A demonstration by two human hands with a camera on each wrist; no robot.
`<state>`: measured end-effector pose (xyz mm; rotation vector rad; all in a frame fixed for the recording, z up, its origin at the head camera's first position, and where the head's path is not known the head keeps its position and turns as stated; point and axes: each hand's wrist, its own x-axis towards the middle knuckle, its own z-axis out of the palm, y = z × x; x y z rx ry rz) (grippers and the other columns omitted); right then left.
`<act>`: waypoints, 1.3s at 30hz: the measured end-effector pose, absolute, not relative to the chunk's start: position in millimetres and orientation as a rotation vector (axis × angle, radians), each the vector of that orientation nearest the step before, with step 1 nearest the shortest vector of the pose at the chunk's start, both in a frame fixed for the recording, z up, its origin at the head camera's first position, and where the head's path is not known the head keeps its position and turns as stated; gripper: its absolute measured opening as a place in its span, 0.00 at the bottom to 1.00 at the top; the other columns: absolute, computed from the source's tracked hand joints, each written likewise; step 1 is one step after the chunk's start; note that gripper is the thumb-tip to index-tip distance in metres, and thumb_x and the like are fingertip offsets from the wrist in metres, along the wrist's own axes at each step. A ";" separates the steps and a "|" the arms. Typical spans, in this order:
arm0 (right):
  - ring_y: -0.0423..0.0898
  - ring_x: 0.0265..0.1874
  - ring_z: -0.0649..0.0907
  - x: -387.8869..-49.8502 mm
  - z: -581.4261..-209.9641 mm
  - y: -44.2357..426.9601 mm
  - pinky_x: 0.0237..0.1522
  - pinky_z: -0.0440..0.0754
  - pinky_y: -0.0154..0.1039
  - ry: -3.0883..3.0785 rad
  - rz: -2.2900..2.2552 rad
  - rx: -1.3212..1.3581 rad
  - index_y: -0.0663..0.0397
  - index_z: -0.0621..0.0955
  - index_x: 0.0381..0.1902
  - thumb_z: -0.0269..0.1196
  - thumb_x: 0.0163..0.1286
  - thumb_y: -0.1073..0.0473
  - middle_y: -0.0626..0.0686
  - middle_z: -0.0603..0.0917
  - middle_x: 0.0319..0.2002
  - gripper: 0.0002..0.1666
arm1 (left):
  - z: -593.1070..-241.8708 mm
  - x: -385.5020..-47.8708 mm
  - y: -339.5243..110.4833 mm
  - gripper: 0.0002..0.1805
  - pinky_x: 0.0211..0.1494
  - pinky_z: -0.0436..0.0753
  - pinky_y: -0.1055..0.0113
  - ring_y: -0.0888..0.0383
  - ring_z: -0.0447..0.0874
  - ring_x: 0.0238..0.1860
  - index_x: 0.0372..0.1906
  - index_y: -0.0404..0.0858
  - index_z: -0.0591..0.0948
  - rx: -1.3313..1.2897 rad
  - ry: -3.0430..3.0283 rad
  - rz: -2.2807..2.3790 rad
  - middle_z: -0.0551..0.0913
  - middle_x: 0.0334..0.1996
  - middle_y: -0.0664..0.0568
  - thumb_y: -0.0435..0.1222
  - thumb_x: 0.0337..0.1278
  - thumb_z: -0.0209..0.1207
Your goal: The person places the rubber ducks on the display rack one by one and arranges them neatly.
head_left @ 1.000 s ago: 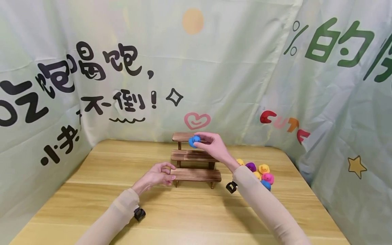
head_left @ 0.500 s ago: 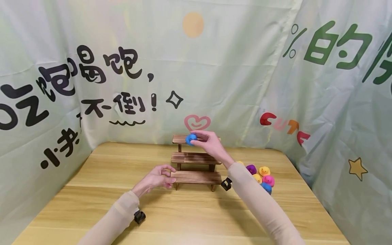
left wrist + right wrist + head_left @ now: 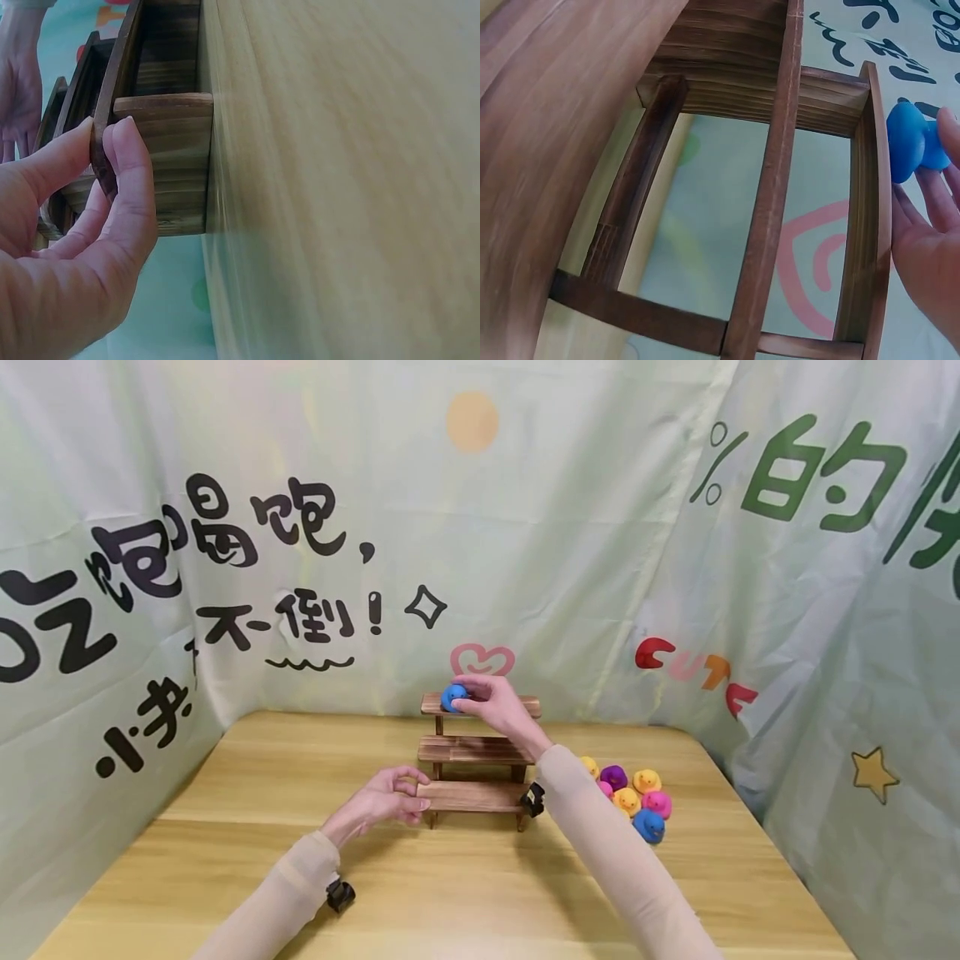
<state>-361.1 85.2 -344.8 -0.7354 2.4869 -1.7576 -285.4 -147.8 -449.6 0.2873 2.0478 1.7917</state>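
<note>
the blue duck (image 3: 452,698), probably light, soft and best held by its round sides, is pinched in the right hand (image 3: 495,703), while the left hand (image 3: 382,797), below, pinches the wooden stand (image 3: 472,795).

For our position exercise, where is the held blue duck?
In the head view, the blue duck is near the left end of the top shelf, in the right hand.

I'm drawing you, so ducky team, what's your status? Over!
Right hand holds blue toy duck at top shelf, left end. Left hand pinches bottom shelf. Nothing seen in the way. Over.
</note>
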 end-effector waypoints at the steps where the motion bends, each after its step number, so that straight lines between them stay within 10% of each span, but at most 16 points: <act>1: 0.48 0.57 0.82 -361.4 -346.3 84.2 0.59 0.82 0.42 2.486 -1.750 -0.737 0.49 0.81 0.59 0.68 0.65 0.58 0.54 0.84 0.56 0.23 | -451.1 -284.6 -148.2 0.27 0.44 0.89 0.55 0.51 0.84 0.31 0.58 0.29 0.70 0.286 2.046 1.790 0.80 0.35 0.45 0.26 0.53 0.66; 39: 0.48 0.55 0.83 -367.3 -345.8 73.7 0.59 0.82 0.43 2.495 -1.760 -0.709 0.52 0.81 0.58 0.68 0.65 0.59 0.55 0.83 0.57 0.23 | -451.4 -286.0 -149.1 0.28 0.41 0.89 0.58 0.52 0.84 0.31 0.58 0.30 0.70 0.285 2.025 1.796 0.82 0.35 0.44 0.27 0.52 0.66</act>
